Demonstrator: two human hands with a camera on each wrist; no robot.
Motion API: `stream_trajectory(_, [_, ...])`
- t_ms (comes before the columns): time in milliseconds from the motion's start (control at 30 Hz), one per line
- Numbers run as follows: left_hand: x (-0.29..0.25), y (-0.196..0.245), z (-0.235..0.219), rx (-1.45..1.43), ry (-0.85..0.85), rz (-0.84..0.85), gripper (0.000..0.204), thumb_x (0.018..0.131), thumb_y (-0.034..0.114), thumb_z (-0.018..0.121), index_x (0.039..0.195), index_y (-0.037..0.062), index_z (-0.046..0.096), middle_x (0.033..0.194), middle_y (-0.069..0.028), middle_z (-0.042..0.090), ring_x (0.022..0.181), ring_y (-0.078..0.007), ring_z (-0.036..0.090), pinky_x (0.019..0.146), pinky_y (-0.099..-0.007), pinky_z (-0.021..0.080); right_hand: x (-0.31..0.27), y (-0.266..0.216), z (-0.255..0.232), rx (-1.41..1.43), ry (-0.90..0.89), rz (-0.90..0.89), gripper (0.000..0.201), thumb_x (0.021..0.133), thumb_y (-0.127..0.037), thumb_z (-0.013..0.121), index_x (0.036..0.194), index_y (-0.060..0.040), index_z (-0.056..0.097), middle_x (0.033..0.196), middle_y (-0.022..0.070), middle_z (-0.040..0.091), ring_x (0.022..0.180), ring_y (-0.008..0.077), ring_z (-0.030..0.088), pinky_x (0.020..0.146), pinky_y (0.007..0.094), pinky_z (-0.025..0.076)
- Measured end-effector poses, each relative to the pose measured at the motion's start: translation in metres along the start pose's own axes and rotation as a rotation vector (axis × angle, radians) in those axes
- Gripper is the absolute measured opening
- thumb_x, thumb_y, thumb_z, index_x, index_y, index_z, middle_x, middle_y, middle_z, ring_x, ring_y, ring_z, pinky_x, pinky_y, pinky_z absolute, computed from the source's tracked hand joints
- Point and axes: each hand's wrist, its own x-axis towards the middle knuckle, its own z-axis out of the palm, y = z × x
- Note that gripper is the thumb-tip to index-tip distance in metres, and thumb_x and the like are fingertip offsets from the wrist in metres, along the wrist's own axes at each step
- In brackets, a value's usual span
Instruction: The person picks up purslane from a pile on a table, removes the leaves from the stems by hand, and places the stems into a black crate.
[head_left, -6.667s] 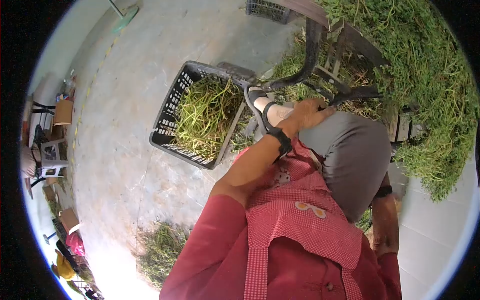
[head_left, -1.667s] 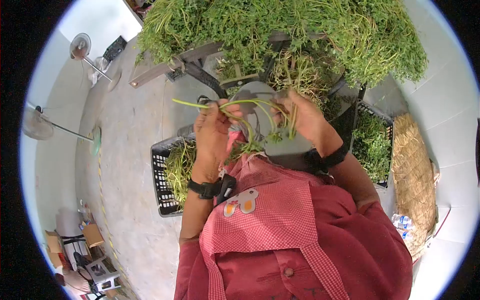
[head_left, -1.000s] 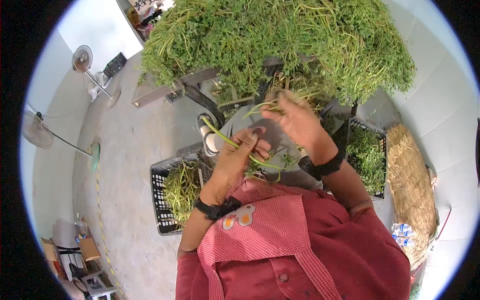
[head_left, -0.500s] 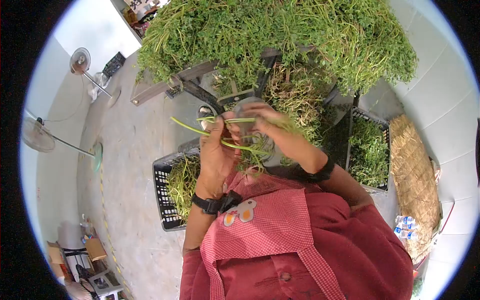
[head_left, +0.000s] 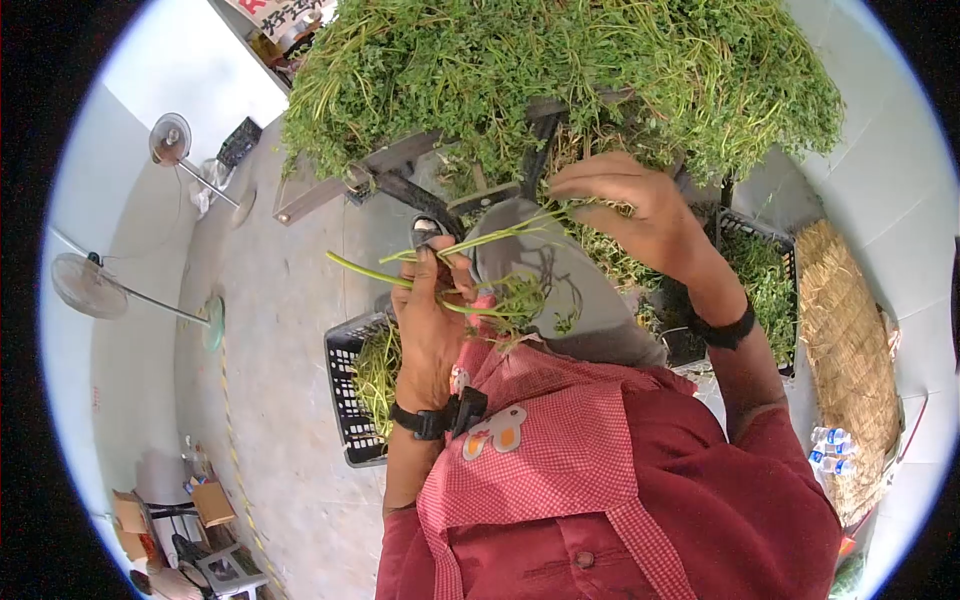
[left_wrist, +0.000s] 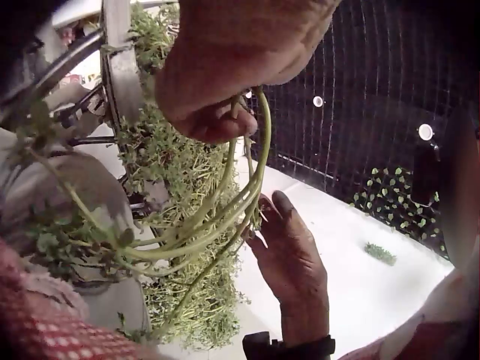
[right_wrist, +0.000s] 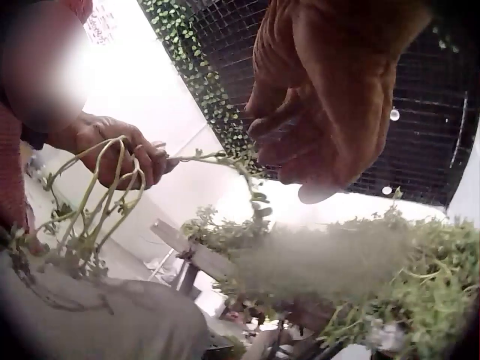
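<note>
In the head view my left hand (head_left: pixel 428 310) grips a small bunch of long green stems (head_left: pixel 375 272) between thumb and curled fingers, above the lap. Their leafy ends (head_left: pixel 515 300) hang over the grey trouser leg. A thinner stem (head_left: pixel 500 236) runs from this hand towards my right hand (head_left: pixel 640 215), which is raised, a gap showing between its thumb and fingers. In the right wrist view the fingers bend loosely close above the leafy stem tip (right_wrist: pixel 259 199). The left wrist view shows the held stems (left_wrist: pixel 225 210) drooping in a curve below the left hand.
A big heap of leafy greens (head_left: pixel 560 90) covers the table ahead, over its wooden edge (head_left: pixel 330 190). Black crates stand at left (head_left: pixel 345 400) and right (head_left: pixel 790 270), both holding plants. A straw roll (head_left: pixel 850 370) and water bottles (head_left: pixel 832 450) lie at far right; fans (head_left: pixel 90 285) stand left.
Earlier the left hand lay on the knee; since then both hands have worked with stems. In the last half second the right hand has moved away from the left, to the right along the stems.
</note>
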Motion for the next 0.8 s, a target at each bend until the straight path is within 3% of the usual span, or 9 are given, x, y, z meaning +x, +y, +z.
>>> stream_trajectory(33, [-0.002,0.001,0.002,-0.003,-0.018,0.003,0.025,0.093,0.024,0.047,0.100,0.0023,0.057,0.076,-0.0062,0.061,0.059,-0.0111,0.052,0.054,-0.0230,0.043,0.001,0.002,0.004,0.067,-0.079,0.050,0.026,0.077,-0.003,0.059,0.103,-0.0026,0.062,0.107,0.0106,0.061,0.103,0.0261,0.056,0.091,0.0350,0.041])
stream_trajectory(267, [-0.004,0.000,0.006,0.064,-0.045,0.019,0.021,0.093,0.024,0.049,0.098,0.0047,0.057,0.075,-0.0035,0.059,0.060,-0.0110,0.052,0.051,-0.0230,0.042,-0.008,0.022,0.018,0.230,-0.236,0.094,0.031,0.080,-0.011,0.056,0.111,-0.0043,0.059,0.110,0.0127,0.059,0.105,0.0279,0.054,0.093,0.0369,0.039])
stream_trajectory(467, [-0.004,-0.002,0.010,0.081,-0.023,0.047,0.021,0.092,0.022,0.049,0.096,0.0034,0.058,0.076,-0.0040,0.060,0.062,-0.0104,0.054,0.052,-0.0227,0.043,-0.020,0.015,0.030,-0.020,-0.315,0.068,0.033,0.078,-0.020,0.060,0.108,-0.0047,0.060,0.108,0.0141,0.059,0.104,0.0287,0.053,0.089,0.0379,0.041])
stream_trajectory(533, [-0.004,-0.003,0.011,0.093,-0.014,0.044,0.020,0.093,0.022,0.049,0.096,0.0033,0.058,0.076,-0.0042,0.060,0.063,-0.0102,0.054,0.052,-0.0223,0.044,-0.020,0.014,0.032,-0.069,-0.419,0.244,0.029,0.080,-0.020,0.057,0.103,-0.0031,0.058,0.102,0.0157,0.060,0.097,0.0302,0.056,0.082,0.0385,0.043])
stream_trajectory(567, [-0.004,-0.003,0.011,0.103,-0.007,0.045,0.020,0.093,0.021,0.049,0.097,0.0032,0.057,0.077,-0.0044,0.060,0.063,-0.0101,0.055,0.053,-0.0219,0.044,-0.020,0.012,0.032,-0.063,-0.421,0.248,0.029,0.080,-0.020,0.057,0.103,-0.0031,0.058,0.102,0.0157,0.060,0.097,0.0302,0.056,0.082,0.0385,0.043])
stream_trajectory(633, [-0.004,-0.003,0.011,0.121,-0.011,0.049,0.020,0.092,0.021,0.049,0.097,0.0032,0.057,0.077,-0.0045,0.060,0.064,-0.0100,0.055,0.053,-0.0217,0.044,-0.022,0.008,0.034,0.137,-0.365,0.412,0.021,0.084,-0.024,0.052,0.094,-0.0061,0.055,0.080,0.0188,0.059,0.078,0.0366,0.058,0.069,0.0461,0.044])
stream_trajectory(667, [-0.004,-0.004,0.010,0.137,-0.019,0.056,0.020,0.092,0.021,0.049,0.097,0.0032,0.057,0.077,-0.0046,0.060,0.065,-0.0099,0.056,0.054,-0.0214,0.044,-0.024,0.009,0.038,0.147,-0.370,0.421,0.021,0.084,-0.024,0.052,0.094,-0.0061,0.055,0.080,0.0188,0.059,0.078,0.0366,0.058,0.069,0.0461,0.044])
stream_trajectory(733, [-0.004,-0.005,0.010,0.125,-0.009,0.041,0.021,0.092,0.021,0.050,0.099,0.0031,0.057,0.078,-0.0047,0.060,0.066,-0.0098,0.056,0.054,-0.0210,0.044,-0.024,0.011,0.045,-0.075,-0.221,0.249,0.021,0.085,-0.024,0.049,0.091,-0.0041,0.050,0.075,0.0200,0.057,0.072,0.0391,0.057,0.065,0.0472,0.045])
stream_trajectory(800, [-0.005,-0.004,0.014,0.153,0.003,0.080,0.022,0.092,0.022,0.050,0.099,0.0027,0.057,0.079,-0.0046,0.061,0.065,-0.0098,0.055,0.054,-0.0208,0.043,-0.022,0.007,0.047,-0.157,-0.237,0.261,0.020,0.085,-0.022,0.048,0.087,-0.0025,0.048,0.075,0.0193,0.058,0.075,0.0389,0.058,0.066,0.0485,0.045])
